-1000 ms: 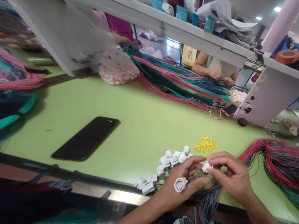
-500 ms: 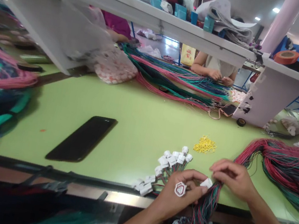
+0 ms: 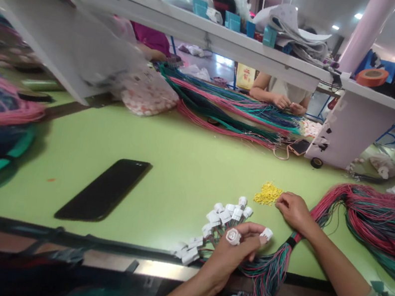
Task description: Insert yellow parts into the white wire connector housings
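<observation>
My left hand is closed, pinching a white connector between thumb and fingertip. Another white connector shows against the back of its fingers. Several wired white connectors fan out on the table just beyond this hand. My right hand rests at the right edge of a pile of small yellow pieces, its fingertips drawn together; whatever is between them is too small to make out. Below its wrist runs a bundle of thin red, green and dark wires, bound with black tape and hanging over the table edge.
A black phone lies on the green tabletop. Thick wire bundles stand at the left and right. Across the table, beneath a loaded shelf, a co-worker's hands work by more wires. A tape roll sits near the divider.
My right hand has left the wires beside my left hand and moved up to the yellow pile. My left hand keeps the connector, now apart from the taped bundle. The view has shifted slightly.
</observation>
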Available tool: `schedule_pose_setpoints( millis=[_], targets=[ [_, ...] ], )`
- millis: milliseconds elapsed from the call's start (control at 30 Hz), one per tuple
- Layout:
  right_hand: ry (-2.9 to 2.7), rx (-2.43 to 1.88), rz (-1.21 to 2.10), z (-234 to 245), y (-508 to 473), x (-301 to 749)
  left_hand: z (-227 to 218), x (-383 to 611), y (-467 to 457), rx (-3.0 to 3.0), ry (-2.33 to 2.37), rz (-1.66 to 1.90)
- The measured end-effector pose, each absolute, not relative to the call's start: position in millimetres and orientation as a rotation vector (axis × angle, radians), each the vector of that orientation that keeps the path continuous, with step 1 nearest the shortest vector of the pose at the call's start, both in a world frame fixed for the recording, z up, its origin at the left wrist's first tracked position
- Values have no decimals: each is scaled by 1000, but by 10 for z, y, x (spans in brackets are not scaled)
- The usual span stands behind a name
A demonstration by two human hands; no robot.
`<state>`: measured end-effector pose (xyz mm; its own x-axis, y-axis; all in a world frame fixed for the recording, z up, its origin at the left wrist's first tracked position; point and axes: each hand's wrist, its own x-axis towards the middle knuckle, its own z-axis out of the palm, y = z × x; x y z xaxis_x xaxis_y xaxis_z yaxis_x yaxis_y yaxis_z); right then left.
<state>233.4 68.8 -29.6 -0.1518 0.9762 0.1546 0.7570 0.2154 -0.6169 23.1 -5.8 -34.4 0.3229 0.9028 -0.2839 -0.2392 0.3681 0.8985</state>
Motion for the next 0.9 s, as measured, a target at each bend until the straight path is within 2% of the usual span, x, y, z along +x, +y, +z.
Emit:
schedule_pose_setpoints(
  millis=[200,400,533,900],
  targets=[
    [-1895,-1411,648,-73,267,2216,-192,211,-55,716,886,983],
    [-1891,-1181,371,20,-65,2027,-150,217,-64,714,833,990],
    [-1910,-1060,321,-11,-91,1984,-166,209,-83,695,829,1032],
    [-1783,-1149,436,-20,-107,1956,-99,208,-56,668,821,1049]
  ],
)
